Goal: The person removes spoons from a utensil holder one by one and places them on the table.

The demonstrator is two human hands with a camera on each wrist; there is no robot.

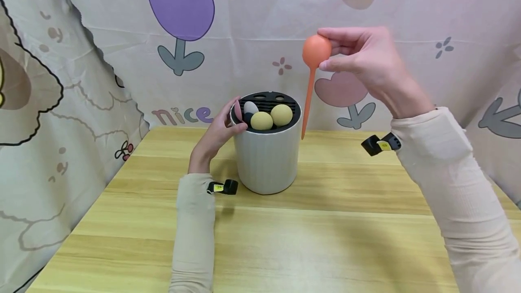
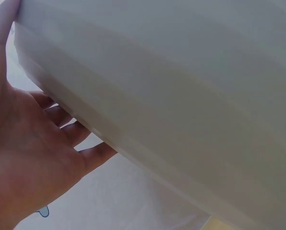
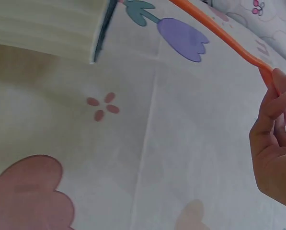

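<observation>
Flowery cloth [image 1: 252, 12] hung behind the pale worktop [image 1: 325, 257], and look, two yellow balls [image 1: 281, 115] and a grey one [image 1: 250, 106] crowded the white pot [image 1: 266, 162] at its black top! Left hand [image 1: 217, 132] gripped its side; right hand [image 1: 372, 55] pinched the orange stick [image 1: 315, 51] by its round head, tip down beside the pot.

On my head feed, exposure is bright and fairly even. A pale, diffuse glare lies on the tabletop [image 1: 281, 257]; soft-edged shadows fall beside the ribbed container [image 1: 266, 162] and the right sleeve [image 1: 456, 202]. My two wrist feeds are dimmer and greyer. In the left, the container's wall appears soft, lacking fine detail; in the right, broad shadow darkens the backdrop [image 3: 133, 96] below the container.
</observation>
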